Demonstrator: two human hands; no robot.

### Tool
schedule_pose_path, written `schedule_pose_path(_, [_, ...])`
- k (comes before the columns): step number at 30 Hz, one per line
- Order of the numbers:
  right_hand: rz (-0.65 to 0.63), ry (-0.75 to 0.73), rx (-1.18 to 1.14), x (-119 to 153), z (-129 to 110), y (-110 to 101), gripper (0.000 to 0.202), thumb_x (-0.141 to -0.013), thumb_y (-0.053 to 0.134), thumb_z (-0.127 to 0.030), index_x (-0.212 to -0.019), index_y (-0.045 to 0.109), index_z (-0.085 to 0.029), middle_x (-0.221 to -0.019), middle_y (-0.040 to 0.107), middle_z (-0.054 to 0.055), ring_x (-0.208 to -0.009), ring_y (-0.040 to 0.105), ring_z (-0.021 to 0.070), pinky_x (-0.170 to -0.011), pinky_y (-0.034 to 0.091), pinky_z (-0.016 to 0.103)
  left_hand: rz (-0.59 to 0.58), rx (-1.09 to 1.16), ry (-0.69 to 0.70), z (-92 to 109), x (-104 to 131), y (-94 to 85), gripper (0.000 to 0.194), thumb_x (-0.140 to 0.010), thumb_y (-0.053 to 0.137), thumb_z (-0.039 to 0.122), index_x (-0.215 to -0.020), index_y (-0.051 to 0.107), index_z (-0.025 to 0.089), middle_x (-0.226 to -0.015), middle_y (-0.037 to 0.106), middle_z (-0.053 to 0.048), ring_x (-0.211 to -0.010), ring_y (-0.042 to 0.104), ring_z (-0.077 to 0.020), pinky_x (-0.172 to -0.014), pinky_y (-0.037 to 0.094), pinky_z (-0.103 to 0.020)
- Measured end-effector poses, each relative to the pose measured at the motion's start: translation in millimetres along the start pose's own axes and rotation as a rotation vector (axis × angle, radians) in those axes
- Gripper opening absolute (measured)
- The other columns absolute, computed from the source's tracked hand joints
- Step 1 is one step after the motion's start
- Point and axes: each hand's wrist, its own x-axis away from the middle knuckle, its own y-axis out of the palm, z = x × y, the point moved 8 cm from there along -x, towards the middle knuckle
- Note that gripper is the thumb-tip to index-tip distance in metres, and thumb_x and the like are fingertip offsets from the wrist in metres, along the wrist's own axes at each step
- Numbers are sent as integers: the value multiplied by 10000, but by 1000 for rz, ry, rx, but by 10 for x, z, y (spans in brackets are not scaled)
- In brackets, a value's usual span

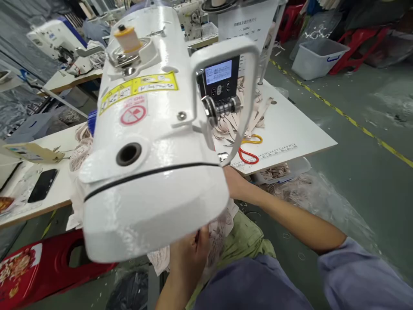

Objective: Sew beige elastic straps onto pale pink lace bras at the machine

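White tabletop (301,129) holds scissors (248,162) — hands (192,254) at lace fabric (217,241) beneath sewing machine (156,198).

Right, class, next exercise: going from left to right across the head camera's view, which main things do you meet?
Black phone → thread spool → left hand → scissors with red and orange handles → white bin on the floor.

Right of the sewing machine (151,129), scissors (248,150) lie on the desk (290,129); left of it, a phone (43,185).
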Motion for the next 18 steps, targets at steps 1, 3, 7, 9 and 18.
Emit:
schedule_pose_path(1, [1,-6,13,0,-9,3,106,-741,676,-139,-714,584,-184,-841,575,18,-711,518,155,-698,449,284,5,-32,27,23,-1,-12,274,-952,504,262,-1034,763,230,-918,797,-72,-760,751,-216,-699,573,-272])
schedule_pose_path(3, [13,-16,29,5,-22,5,84,-748,649,-110,-745,595,-174,-893,581,27,-754,531,157,-715,452,280,24,-79,94,80,-3,-39,280,-961,487,254,-1010,761,219,-926,796,-73,-759,751,-205,-686,560,-253])
schedule_pose_path(7, [59,-26,15,21,-39,4,61,-757,647,-122,-788,626,-171,-881,573,22,-731,515,151,-677,437,270,63,-155,147,101,4,-88,290,-962,474,245,-934,759,197,-782,783,-64,-623,721,-183,-555,502,-233])
schedule_pose_path(9, [78,-50,19,22,-56,4,73,-753,646,-123,-805,636,-174,-869,565,20,-715,499,149,-660,431,269,73,-174,136,75,11,-102,294,-964,474,249,-909,758,195,-715,767,-50,-492,659,-149,-468,442,-223])
schedule_pose_path(18, [92,-99,42,4,-10,7,93,-728,616,-107,-796,608,-170,-892,565,30,-691,467,134,-634,422,258,124,-77,212,114,3,-71,260,-953,489,204,-958,750,202,-808,787,-48,-606,715,-154,-531,490,-208])
